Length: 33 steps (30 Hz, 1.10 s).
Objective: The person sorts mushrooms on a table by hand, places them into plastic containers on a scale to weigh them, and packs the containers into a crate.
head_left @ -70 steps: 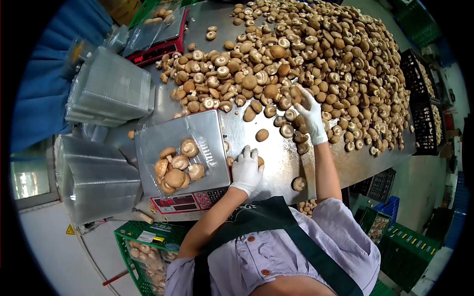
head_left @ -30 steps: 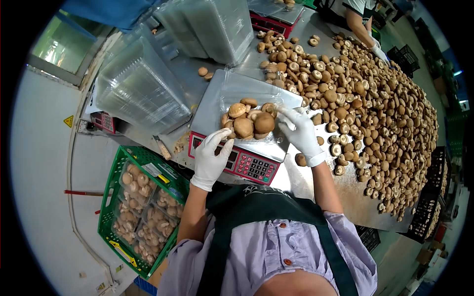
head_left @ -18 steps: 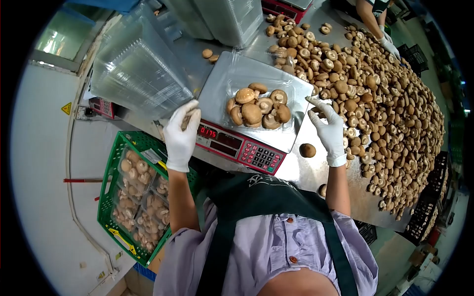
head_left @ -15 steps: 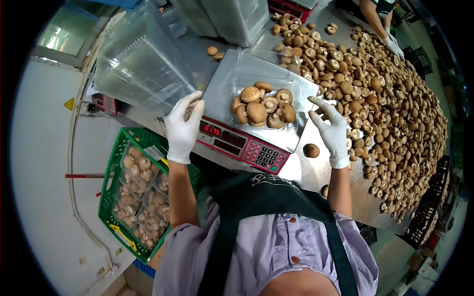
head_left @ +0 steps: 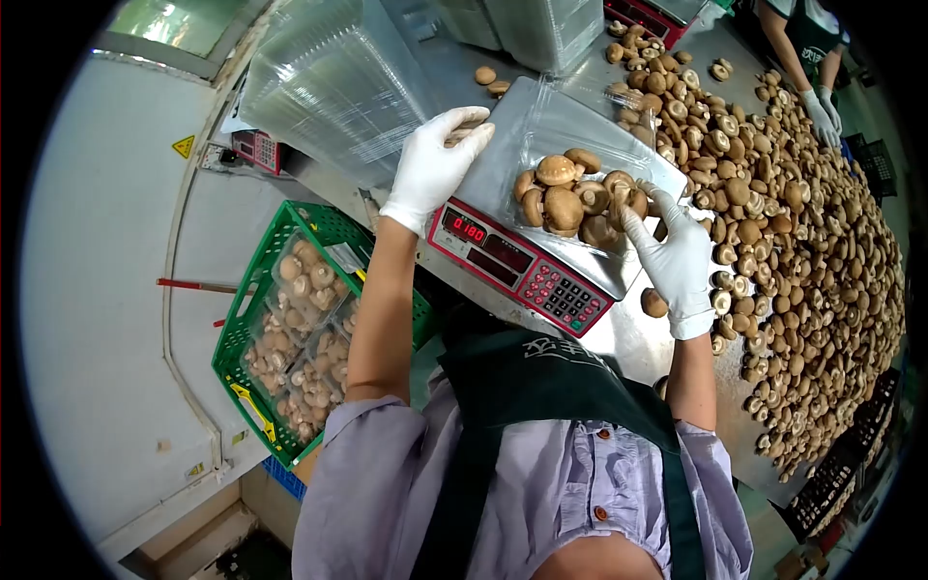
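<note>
One mushroom (head_left: 635,201) is pinched in the partly curled right hand (head_left: 674,261) by the clear tray (head_left: 619,159) on the scale (head_left: 522,271), best handled gently, the half-open, empty left hand (head_left: 437,164) ideally off the pan (head_left: 508,182).

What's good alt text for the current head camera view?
A gloved right hand touches a mushroom among others in a clear tray on a scale reading 0.180. The left hand hovers near the display, with a large mushroom pile at right.
</note>
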Tool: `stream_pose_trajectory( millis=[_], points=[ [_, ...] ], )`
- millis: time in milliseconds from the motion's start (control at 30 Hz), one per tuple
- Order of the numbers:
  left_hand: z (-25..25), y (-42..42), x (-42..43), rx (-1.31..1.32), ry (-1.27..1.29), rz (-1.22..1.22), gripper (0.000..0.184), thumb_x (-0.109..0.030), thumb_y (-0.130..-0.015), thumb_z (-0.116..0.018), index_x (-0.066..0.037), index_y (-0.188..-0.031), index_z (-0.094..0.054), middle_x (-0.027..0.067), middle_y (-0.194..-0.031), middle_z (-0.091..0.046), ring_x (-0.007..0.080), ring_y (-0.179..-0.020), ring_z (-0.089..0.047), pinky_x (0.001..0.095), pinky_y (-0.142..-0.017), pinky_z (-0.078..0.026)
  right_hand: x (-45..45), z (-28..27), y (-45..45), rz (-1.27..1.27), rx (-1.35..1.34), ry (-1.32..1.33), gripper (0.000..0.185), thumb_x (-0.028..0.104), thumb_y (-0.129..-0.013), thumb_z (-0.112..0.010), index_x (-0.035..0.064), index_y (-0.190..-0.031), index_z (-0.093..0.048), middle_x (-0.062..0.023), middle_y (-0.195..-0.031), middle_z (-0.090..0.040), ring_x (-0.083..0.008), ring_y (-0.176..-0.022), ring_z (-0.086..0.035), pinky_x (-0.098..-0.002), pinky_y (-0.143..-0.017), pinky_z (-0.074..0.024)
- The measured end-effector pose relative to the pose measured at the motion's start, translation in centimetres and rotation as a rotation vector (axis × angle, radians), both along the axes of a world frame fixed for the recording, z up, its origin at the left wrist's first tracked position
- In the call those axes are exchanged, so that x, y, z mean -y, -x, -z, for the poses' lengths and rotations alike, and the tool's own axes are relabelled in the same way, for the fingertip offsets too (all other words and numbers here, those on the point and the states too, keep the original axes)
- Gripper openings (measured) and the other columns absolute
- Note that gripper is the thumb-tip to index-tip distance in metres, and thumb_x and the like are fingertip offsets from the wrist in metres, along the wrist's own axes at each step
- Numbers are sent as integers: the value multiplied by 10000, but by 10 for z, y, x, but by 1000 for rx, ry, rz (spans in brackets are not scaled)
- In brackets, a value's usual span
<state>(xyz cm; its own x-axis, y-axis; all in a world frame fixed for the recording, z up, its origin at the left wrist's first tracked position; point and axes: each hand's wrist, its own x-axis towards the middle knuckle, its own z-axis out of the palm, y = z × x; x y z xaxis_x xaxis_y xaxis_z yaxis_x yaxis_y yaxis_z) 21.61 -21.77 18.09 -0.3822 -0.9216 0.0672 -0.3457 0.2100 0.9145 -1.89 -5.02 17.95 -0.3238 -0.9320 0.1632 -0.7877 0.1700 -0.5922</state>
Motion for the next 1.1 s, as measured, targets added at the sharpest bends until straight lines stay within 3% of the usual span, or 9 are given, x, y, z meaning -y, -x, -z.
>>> stream_pose_trajectory(
  millis=[133, 300, 367, 433, 600, 733, 933, 967, 1100],
  points=[
    [5, 20, 11, 30, -122, 38, 383, -230, -846, -661, 14, -1137, -613, 109, -1025, -669, 151, -938, -615, 274, -842, -474, 7, 9, 1, 79, -176, -48, 529, 514, -814, -639, 69, -1100, -648, -89, -571, -605, -233, -507, -607, -333, -510, -474],
    [23, 48, 30, 128, -244, 6, 475, -266, -829, -678, 18, -1197, -579, 146, -1108, -641, 176, -974, -605, 280, -859, -466, -11, 5, 22, 259, 32, -48, 387, 403, -874, -628, 64, -1053, -676, -93, -610, -622, -140, -511, -587, -267, -530, -466],
    [35, 57, 41, 84, -249, 17, 507, -265, -826, -681, 29, -1220, -556, 158, -1142, -622, 194, -1016, -595, 287, -884, -455, -22, 22, 38, 308, 180, -5, 371, 401, -861, -633, 72, -1025, -683, -117, -602, -625, -238, -542, -627, -322, -560, -490],
    [42, 68, 52, 112, -260, -1, 526, -277, -825, -682, 39, -1223, -547, 159, -1173, -605, 213, -1063, -579, 291, -912, -441, -33, 19, 45, 351, 291, -68, 325, 347, -872, -633, 65, -1025, -685, -104, -634, -655, -177, -577, -652, -282, -568, -486],
    [45, 96, 66, -126, -509, 3, 549, -325, -855, -652, -42, -1293, -480, 71, -1138, -590, 149, -894, -574, 300, -754, -459, -57, 29, 57, 362, 453, -132, 299, 249, -906, -609, 22, -1095, -653, -74, -695, -676, -85, -634, -622, -214, -611, -473],
    [45, 97, 75, -313, -588, 22, 554, -353, -886, -597, -41, -1318, -446, 106, -1218, -555, 190, -956, -583, 330, -785, -468, -64, 36, 57, 324, 499, -111, 278, 215, -927, -584, 16, -1110, -648, -45, -715, -673, -51, -629, -565, -199, -586, -450],
    [8, 68, 62, -634, -440, 245, 661, -546, -926, -439, 19, -1268, -464, 153, -1217, -575, 222, -1081, -555, 342, -911, -415, -56, 32, 45, 233, 662, -44, 278, 206, -923, -586, 19, -1122, -642, -38, -791, -691, -52, -657, -533, -204, -606, -447],
    [5, 62, 55, -609, -402, 226, 665, -546, -935, -420, 25, -1270, -475, 148, -1208, -583, 216, -1077, -556, 321, -913, -408, -54, 30, 42, 234, 689, -68, 295, 196, -912, -604, 3, -1134, -624, -89, -895, -691, -118, -820, -652, -236, -723, -487],
    [0, 47, 21, -409, -209, 73, 554, -444, -902, -567, -5, -1239, -545, 144, -1186, -595, 193, -1086, -554, 309, -887, -433, -39, 25, 23, 42, 344, 10, 429, 204, -784, -723, 123, -1193, -618, -75, -1000, -677, -168, -822, -629, -275, -736, -505]
  ],
)
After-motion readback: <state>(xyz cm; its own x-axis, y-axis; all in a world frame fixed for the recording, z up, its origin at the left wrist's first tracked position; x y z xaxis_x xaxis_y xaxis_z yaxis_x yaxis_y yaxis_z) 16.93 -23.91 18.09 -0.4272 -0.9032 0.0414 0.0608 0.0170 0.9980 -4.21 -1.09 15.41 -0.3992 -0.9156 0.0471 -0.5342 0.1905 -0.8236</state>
